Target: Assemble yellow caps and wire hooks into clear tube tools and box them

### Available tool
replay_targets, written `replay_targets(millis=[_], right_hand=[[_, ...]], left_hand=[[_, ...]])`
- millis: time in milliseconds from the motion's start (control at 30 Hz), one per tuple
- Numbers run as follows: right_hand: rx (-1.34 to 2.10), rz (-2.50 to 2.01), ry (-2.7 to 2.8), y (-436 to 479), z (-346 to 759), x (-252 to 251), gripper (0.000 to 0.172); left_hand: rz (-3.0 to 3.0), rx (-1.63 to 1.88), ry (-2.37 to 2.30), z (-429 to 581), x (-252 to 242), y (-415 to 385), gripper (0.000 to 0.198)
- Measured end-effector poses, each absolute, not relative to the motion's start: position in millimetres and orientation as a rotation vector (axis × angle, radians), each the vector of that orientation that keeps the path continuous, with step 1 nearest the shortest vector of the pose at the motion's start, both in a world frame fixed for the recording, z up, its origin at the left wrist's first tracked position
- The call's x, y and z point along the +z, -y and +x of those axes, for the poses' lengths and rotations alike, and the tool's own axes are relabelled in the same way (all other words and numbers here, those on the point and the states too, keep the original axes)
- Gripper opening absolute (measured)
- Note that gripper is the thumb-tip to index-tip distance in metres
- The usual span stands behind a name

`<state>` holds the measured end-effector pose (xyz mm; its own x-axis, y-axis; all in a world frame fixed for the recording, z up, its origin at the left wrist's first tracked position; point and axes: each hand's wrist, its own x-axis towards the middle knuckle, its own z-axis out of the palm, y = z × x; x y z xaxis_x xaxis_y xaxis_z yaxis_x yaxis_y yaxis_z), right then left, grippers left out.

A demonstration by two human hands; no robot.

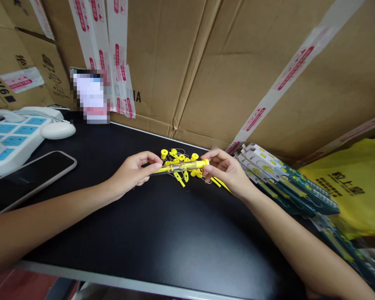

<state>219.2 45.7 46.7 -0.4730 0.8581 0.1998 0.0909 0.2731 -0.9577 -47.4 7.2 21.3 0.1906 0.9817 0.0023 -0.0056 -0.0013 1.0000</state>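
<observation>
In front of me, both hands hold a slim yellow tube with a clear middle section (183, 167), raised a little above the black table and nearly level. My left hand (137, 168) pinches its left end between thumb and fingers. At its right end is a wider yellow cap, gripped by the thumb and fingertips of my right hand (223, 170). Behind and beneath the tube lies a small pile of yellow plastic parts (174, 152) with thin wire loops. The tube and my right hand hide part of this pile.
A power strip (21, 132) and a phone (34, 177) lie on the left of the black table (137, 237). Large cardboard boxes (162, 66) wall off the back. Stacked retail packages (287, 179) and a yellow bag (353, 183) stand at the right.
</observation>
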Motion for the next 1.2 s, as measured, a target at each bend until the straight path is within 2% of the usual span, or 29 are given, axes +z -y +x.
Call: replay_targets(millis=[300, 533, 867, 1033, 1133, 1200], right_hand=[[1.161, -0.818, 1.834, -45.7, 219.8, 41.2, 0.028], [1.202, -0.945, 1.832, -47.0, 221.3, 43.2, 0.029], [1.153, -1.233, 1.975, -40.4, 217.5, 43.2, 0.057], [1.336, -1.305, 1.915, -38.5, 214.2, 40.6, 0.065], [1.419, -1.271, 1.836, -38.3, 212.2, 40.4, 0.061], [1.484, -1.203, 1.739, -37.7, 211.8, 42.1, 0.05]], left_hand=[[1.292, 1.044, -1.083, -47.9, 22.9, -6.9, 0.022], [1.316, 1.044, -1.072, -47.0, 23.3, -6.1, 0.02], [1.472, 1.064, -1.109, -45.3, 24.9, -3.5, 0.021], [1.586, 1.058, -1.145, -44.9, 26.3, -2.8, 0.018], [1.565, 1.075, -1.139, -44.9, 26.4, -3.8, 0.019], [1.519, 1.093, -1.122, -45.0, 26.1, -4.7, 0.02]])
